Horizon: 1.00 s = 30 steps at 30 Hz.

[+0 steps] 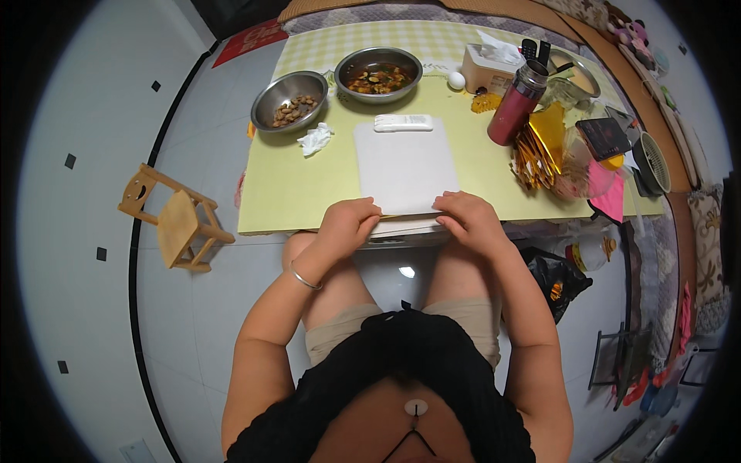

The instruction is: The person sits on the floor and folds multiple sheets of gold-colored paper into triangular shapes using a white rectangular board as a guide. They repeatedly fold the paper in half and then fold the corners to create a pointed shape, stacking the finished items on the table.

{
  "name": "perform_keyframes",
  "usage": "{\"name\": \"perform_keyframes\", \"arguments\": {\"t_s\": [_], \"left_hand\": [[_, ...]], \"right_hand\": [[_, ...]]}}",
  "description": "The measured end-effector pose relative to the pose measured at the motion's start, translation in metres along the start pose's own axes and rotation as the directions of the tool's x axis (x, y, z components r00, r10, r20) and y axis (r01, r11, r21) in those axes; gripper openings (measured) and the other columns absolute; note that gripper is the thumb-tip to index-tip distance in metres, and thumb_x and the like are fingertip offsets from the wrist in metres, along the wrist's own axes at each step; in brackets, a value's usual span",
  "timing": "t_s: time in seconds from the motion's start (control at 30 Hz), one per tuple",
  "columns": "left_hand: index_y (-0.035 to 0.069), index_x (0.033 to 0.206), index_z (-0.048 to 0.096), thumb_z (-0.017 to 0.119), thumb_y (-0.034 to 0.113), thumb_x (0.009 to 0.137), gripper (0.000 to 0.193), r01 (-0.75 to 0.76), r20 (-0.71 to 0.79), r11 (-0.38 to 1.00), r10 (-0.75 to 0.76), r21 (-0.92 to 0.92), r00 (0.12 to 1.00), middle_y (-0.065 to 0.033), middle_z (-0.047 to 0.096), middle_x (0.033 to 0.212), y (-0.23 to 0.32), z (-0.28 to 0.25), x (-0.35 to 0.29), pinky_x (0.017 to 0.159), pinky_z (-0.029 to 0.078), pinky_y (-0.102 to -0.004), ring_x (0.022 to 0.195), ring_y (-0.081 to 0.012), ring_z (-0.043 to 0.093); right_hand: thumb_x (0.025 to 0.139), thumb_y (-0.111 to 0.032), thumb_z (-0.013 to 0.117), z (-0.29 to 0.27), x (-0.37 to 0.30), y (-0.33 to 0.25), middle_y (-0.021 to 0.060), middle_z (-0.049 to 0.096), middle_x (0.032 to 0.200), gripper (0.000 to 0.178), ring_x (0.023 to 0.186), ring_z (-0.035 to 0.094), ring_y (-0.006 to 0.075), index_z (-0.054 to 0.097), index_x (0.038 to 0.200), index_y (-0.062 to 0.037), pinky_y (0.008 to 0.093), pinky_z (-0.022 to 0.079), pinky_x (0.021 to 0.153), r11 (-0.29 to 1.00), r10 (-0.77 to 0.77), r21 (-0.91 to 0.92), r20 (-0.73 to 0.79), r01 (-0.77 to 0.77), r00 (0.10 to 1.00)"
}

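A white rectangular sheet of paper (pixel 405 170) lies flat on the table, its near side at the front edge. My left hand (pixel 350 222) is closed on the sheet's near left corner, fingers on top and thumb below. At the near right corner, my right hand (pixel 469 220) grips it in the same way. Pale layers show under the sheet between my hands; I cannot tell whether they belong to it. Across the sheet's far end rests a white oblong case (pixel 403 123). A crumpled tissue (pixel 316 140) lies left of the sheet.
Behind stand a steel bowl of brown nuts (pixel 290 112) and a steel bowl of dark liquid with pieces (pixel 377 76). Right are an egg (pixel 456 80), a tissue box (pixel 486 69), a red flask (pixel 519 103) and gold foil (pixel 546 139). A small wooden chair (pixel 179 220) stands left on the floor.
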<state>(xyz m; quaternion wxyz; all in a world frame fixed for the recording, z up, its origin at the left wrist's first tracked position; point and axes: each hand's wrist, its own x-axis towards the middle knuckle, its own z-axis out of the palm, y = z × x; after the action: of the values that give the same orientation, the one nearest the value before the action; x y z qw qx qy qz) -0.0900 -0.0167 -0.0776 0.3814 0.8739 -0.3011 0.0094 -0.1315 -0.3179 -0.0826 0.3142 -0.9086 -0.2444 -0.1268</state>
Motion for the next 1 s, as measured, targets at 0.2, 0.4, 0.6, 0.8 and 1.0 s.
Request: {"name": "perform_keyframes", "arguments": {"t_s": [0.2, 0.4, 0.6, 0.8, 1.0], "left_hand": [[0.000, 0.089, 0.074, 0.080, 0.008, 0.081, 0.013, 0.232, 0.028, 0.972, -0.231, -0.048, 0.973, -0.0138, 0.073, 0.083, 0.004, -0.002, 0.015, 0.072, 0.054, -0.0315, 0.084, -0.0208, 0.071], [0.001, 0.078, 0.074, 0.086, 0.018, 0.076, 0.021, 0.453, 0.161, 0.866, -0.426, -0.213, 0.890, -0.0084, 0.067, 0.069, 0.002, -0.004, 0.029, 0.062, 0.048, -0.0297, 0.065, -0.0157, 0.062], [-0.002, 0.085, 0.070, 0.079, 0.016, 0.086, 0.020, 0.321, 0.130, 0.833, -0.295, -0.451, 0.947, -0.0044, 0.068, 0.083, -0.014, -0.008, 0.038, 0.066, 0.046, -0.0265, 0.073, -0.0073, 0.055], [-0.003, 0.080, 0.063, 0.075, 0.019, 0.086, 0.026, 0.229, -0.165, 0.949, -0.267, -0.217, 0.949, -0.0152, 0.062, 0.070, -0.056, 0.014, 0.040, 0.062, 0.047, -0.0357, 0.063, -0.0264, 0.056], [-0.001, 0.087, 0.063, 0.075, 0.014, 0.086, 0.019, 0.302, -0.335, 0.943, -0.333, -0.143, 0.881, -0.0133, 0.062, 0.068, -0.039, 0.027, 0.051, 0.062, 0.048, -0.0404, 0.063, -0.0305, 0.059]], "right_hand": [[0.090, -0.019, 0.073, 0.000, 0.006, 0.021, 0.0126, 0.073, 0.113, 0.026, 0.104, 0.067, 0.0258, 0.072, 0.111, -0.0029, 0.0346, 0.052, 0.094, 0.864, 0.294, 0.422, 0.020, -0.274, 0.956], [0.096, -0.017, 0.069, 0.001, 0.017, 0.035, 0.0058, 0.075, 0.098, 0.021, 0.092, 0.064, 0.0115, 0.074, 0.101, 0.0023, 0.0267, 0.051, 0.084, 0.701, 0.449, 0.582, 0.088, -0.412, 0.889], [0.094, -0.017, 0.072, 0.022, 0.023, 0.069, 0.0013, 0.071, 0.089, 0.018, 0.080, 0.060, 0.0083, 0.075, 0.098, 0.0002, 0.0251, 0.049, 0.072, 0.608, 0.566, 0.633, 0.078, -0.479, 0.821], [0.088, -0.021, 0.078, 0.027, 0.035, 0.064, 0.0047, 0.068, 0.083, 0.022, 0.075, 0.058, 0.0114, 0.073, 0.091, 0.0011, 0.0279, 0.048, 0.070, 0.787, 0.427, 0.553, -0.168, -0.274, 0.888], [0.087, -0.026, 0.077, 0.030, 0.047, 0.059, 0.0114, 0.069, 0.081, 0.030, 0.086, 0.060, 0.0258, 0.070, 0.077, 0.0017, 0.0378, 0.048, 0.080, 0.792, 0.594, 0.317, -0.202, -0.521, 0.779]]}}
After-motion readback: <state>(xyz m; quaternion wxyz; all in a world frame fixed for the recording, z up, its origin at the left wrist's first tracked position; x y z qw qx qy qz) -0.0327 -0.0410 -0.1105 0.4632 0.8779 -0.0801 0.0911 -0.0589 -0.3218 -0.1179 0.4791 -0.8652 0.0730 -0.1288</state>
